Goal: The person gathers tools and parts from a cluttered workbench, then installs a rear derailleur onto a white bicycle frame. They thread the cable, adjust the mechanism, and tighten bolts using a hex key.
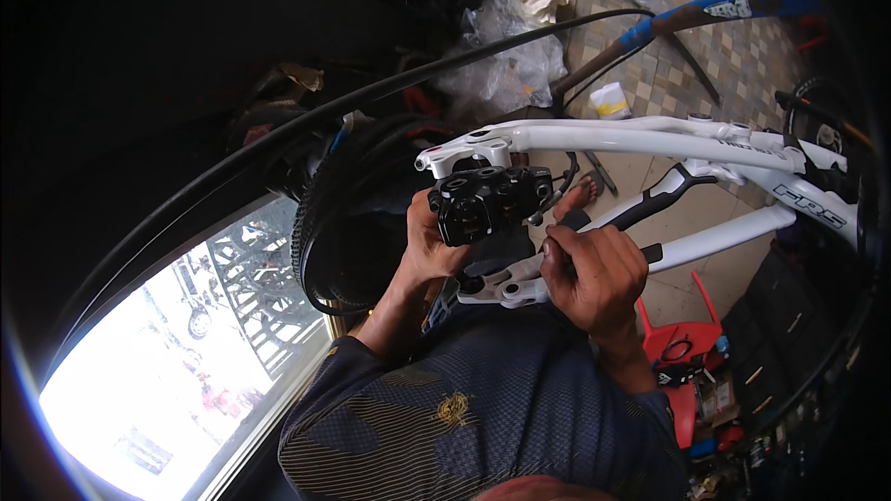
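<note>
A white bicycle frame stretches from in front of me toward the right. At its near end sits a black bicycle part with a blocky, cage-like body; its exact kind is unclear. My left hand is closed round its lower left side, with most fingers hidden behind it. My right hand is closed at the lower stay, fingers curled and thumb pressed in; what lies between them is hidden. A grey-white frame end shows between my hands. A thin black cable hangs beside the black part.
A long black tube arcs across the upper left. Beyond the frame are a blue-wrapped bar, clear plastic wrapping and a bare foot. A red plastic chair stands right; a tyre and bright glass pane are left.
</note>
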`<state>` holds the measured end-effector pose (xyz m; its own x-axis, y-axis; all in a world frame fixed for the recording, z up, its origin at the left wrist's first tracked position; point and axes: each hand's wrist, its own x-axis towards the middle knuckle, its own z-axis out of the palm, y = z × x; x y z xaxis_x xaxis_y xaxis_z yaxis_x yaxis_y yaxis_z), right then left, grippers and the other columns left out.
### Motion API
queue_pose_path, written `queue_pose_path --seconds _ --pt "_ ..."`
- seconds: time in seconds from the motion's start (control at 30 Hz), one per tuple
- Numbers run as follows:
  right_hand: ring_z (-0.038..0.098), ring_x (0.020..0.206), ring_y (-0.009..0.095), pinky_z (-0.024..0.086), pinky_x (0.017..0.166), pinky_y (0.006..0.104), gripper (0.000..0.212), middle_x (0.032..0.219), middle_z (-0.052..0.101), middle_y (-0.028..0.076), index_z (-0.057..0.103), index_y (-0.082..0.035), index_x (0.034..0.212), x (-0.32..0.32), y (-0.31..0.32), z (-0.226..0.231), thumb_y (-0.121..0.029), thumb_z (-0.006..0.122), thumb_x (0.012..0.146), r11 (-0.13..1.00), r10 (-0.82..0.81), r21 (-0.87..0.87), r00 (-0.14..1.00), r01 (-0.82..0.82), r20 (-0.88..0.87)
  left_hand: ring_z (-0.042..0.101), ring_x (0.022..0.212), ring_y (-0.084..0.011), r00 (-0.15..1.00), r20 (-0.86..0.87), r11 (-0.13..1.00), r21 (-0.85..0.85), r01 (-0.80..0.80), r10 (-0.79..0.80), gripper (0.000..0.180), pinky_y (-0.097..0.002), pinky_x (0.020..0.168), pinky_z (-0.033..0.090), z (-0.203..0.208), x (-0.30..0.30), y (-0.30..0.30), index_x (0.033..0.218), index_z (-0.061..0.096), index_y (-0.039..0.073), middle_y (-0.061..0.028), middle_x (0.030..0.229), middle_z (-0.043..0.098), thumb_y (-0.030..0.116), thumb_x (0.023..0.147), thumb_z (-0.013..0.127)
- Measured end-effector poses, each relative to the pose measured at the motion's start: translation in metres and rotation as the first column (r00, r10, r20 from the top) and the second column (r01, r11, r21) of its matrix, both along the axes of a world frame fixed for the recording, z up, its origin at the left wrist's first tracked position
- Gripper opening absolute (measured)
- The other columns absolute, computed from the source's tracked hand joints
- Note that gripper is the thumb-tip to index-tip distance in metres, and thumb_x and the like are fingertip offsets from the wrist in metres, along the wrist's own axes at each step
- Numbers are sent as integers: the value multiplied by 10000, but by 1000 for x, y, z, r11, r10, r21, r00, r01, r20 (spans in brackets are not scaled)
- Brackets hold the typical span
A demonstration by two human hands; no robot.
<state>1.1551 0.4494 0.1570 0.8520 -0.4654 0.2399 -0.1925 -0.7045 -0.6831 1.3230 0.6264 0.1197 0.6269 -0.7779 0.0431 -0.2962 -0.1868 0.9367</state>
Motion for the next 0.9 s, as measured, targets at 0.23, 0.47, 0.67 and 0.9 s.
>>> queue_pose_path --seconds 0.23,0.47,0.67,0.9 --pt "581 592 251 450 565 387 109 688 621 61 730 -50 945 2 -1 5 -95 756 849 999 -13 48 1000 14 -21 759 890 -283 993 -73 995 -12 95 -96 212 -369 827 566 14 18 -3 1015 756 33 -116 972 765 20 817 683" --pt "581 593 249 447 564 385 102 684 617 61 728 -50 942 2 0 4 -97 753 854 998 -32 48 999 33 -8 752 890 -307 974 203 991 107 77 -97 284 -374 878 562 -14 10 10 1014 748 20 -136 983 763 62 737 698" --pt "554 589 213 432 552 361 150 675 556 33 740 -73 972 1 2 -1 -153 779 851 999 -53 0 998 53 23 726 852 -319 982 182 997 67 38 -50 321 -370 868 557 -19 7 6 1020 726 -22 -154 929 737 101 734 650" --pt "573 589 222 439 565 369 113 673 593 33 727 -64 952 -1 2 1 -112 767 858 997 -71 28 997 70 37 676 919 -245 962 -269 999 42 -31 42 313 -379 846 555 -35 -6 21 1185 683 -24 -122 1050 723 77 925 541"
